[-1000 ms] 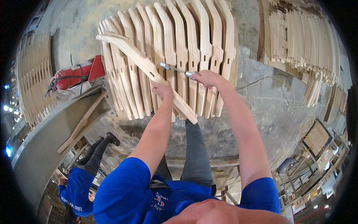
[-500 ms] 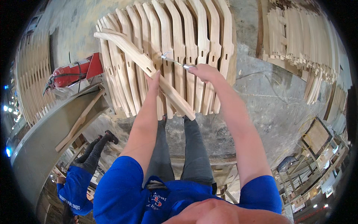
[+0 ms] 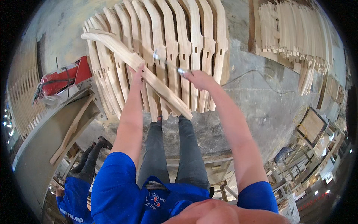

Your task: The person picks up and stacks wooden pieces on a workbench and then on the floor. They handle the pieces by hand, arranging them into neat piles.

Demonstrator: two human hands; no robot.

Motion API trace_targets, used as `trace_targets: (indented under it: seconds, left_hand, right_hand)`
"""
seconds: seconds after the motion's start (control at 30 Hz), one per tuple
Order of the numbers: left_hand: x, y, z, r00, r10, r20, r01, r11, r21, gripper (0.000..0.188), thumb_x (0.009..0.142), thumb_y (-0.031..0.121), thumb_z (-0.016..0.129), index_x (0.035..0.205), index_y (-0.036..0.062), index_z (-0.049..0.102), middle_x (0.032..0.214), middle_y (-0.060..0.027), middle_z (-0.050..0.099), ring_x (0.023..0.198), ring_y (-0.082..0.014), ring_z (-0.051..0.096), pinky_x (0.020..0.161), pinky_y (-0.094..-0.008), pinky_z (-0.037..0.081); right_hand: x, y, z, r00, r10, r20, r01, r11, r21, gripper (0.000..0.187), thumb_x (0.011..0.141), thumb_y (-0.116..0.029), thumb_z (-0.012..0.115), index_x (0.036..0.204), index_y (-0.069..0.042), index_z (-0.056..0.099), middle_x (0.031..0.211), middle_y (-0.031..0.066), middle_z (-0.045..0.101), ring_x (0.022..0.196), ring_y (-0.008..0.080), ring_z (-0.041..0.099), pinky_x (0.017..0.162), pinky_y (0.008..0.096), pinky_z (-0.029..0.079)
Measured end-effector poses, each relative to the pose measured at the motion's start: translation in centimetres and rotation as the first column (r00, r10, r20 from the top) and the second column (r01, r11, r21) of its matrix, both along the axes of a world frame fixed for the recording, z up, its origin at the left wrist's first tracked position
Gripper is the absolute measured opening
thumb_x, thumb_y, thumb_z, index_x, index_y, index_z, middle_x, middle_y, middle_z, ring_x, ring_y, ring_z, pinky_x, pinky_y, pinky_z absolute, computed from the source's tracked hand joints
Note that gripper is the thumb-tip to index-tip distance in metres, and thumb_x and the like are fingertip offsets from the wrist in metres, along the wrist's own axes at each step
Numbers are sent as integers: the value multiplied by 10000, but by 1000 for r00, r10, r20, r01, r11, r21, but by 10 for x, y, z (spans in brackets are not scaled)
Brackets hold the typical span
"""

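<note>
My left hand (image 3: 137, 73) is closed round the middle of a curved wooden leg (image 3: 166, 86), which slants across the row of similar wooden legs (image 3: 196, 35). The leg's upper end points far left and its lower end comes near my feet. My right hand (image 3: 201, 80) grips a hammer (image 3: 182, 71) by its handle, just right of the held leg. Motion smears the hammer's metal head, which hangs above the row. Most legs in the row show a small slot near the middle.
On the left, a red fire extinguisher (image 3: 56, 84) lies by a grey metal surface (image 3: 35, 149) with a loose wooden piece (image 3: 72, 128). Stacked wooden parts (image 3: 294, 31) fill the far right. A co-worker in blue (image 3: 76, 194) is at lower left.
The held leg and my left hand have shifted left. The hammer has moved slightly left and its head is now blurred. The whole view has swung a little.
</note>
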State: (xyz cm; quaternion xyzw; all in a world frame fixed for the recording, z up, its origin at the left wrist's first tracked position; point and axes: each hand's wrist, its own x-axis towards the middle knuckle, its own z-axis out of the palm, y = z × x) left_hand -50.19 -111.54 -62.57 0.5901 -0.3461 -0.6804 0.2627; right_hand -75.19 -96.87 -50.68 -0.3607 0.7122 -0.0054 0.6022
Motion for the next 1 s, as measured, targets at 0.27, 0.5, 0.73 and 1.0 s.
trace_targets:
  seconds: [0.27,0.5,0.73,1.0]
  left_hand:
    - [7,-22,2,961,145,-236,-114,984,140,563,790,244,624,1273,150,352,1149,-74,503,1059,-257,503,906,-429,440]
    - [68,28,83,956,135,-260,-57,956,287,609,787,472,507,1246,75,450,1148,-139,559,1022,-305,555,913,-427,450]
    - [100,69,170,793,37,-609,170,945,279,790,709,623,519,1266,65,459,1160,-175,555,1010,-338,557,894,-452,456]
    - [29,98,327,500,-303,-811,449,892,-56,897,598,697,582,1228,64,485,1082,-152,575,921,-296,577,814,-411,493]
  right_hand:
    - [19,-3,0,977,-212,-2,212,977,30,524,914,-512,328,812,-46,546,594,76,560,558,214,600,543,349,482]
    - [50,80,79,952,-284,117,273,957,98,516,914,-503,345,794,-47,554,580,59,544,516,206,562,516,339,454]
    - [107,144,198,919,-394,10,393,918,50,536,912,-506,342,777,-32,553,585,65,533,539,160,560,512,313,447]
    - [260,361,232,290,-942,171,953,300,34,390,928,-424,409,890,-61,545,671,23,587,568,92,537,431,246,394]
